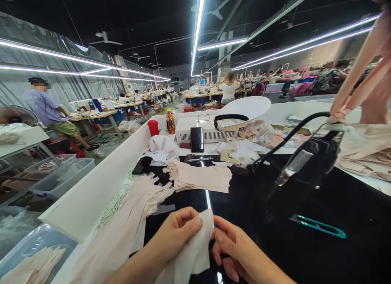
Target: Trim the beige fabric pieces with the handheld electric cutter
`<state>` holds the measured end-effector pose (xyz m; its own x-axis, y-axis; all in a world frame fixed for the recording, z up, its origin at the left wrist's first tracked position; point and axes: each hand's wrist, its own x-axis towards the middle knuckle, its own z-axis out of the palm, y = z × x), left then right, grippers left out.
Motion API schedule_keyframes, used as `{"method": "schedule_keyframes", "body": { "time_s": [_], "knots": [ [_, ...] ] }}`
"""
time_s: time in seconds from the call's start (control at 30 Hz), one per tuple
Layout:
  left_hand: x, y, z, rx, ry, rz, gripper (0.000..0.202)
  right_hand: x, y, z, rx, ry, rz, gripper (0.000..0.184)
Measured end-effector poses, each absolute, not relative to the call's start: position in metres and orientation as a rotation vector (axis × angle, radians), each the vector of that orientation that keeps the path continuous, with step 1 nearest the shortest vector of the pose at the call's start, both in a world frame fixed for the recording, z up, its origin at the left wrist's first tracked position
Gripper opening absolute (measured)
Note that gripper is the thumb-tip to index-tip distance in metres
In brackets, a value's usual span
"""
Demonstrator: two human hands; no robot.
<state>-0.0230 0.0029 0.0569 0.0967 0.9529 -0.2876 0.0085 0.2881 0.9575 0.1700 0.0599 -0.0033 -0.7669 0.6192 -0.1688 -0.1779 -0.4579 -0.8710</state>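
My left hand (183,231) is closed on a pale fabric piece (198,251), pinching its upper part between thumb and fingers. At the right edge of that piece, my right hand (229,243) holds its border between thumb and index finger, the other fingers curled below. The piece hangs down over the glossy black tabletop (250,206). Just beyond my hands lies a stack of beige fabric pieces (201,178). Left of them, long pale fabric strips (122,227) spread over the table's edge. A teal-handled cutting tool (320,227) rests to the right.
A black device (308,161) with a metal part and cable stands at right, below hanging pink fabric (360,84). A phone (197,139) leans on a white box (210,127). Coiled pale cord (114,206) lies left. A person (45,104) stands at a sewing table.
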Motion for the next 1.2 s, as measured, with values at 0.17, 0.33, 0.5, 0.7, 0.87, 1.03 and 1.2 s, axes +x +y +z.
{"method": "schedule_keyframes", "body": {
  "time_s": [0.17,0.33,0.5,0.7,0.87,1.03,1.2],
  "knots": [
    [-0.02,0.008,0.061,1.028,1.3,0.947,0.063,0.166,0.054,0.001,-0.488,-1.428,2.46,0.06],
    [-0.022,0.014,0.057,1.127,1.321,0.942,0.069,0.163,0.049,0.009,-0.606,-1.506,2.412,0.053],
    [-0.025,0.016,0.054,1.256,1.352,0.947,0.066,0.164,0.046,0.011,-0.709,-1.56,2.391,0.042],
    [-0.032,0.021,0.05,1.292,1.427,0.979,0.054,0.164,0.049,0.025,-0.818,-1.746,2.286,0.034],
    [-0.034,0.026,0.055,1.376,1.472,0.973,0.045,0.167,0.05,0.035,-0.884,-1.881,2.244,0.021],
    [-0.029,0.031,0.072,1.531,1.516,1.019,0.036,0.171,0.052,0.043,-0.912,-1.979,2.141,0.018],
    [-0.026,0.033,0.075,1.651,1.543,1.027,0.034,0.17,0.053,0.048,-0.901,-2.007,2.127,0.018]
  ]
}}
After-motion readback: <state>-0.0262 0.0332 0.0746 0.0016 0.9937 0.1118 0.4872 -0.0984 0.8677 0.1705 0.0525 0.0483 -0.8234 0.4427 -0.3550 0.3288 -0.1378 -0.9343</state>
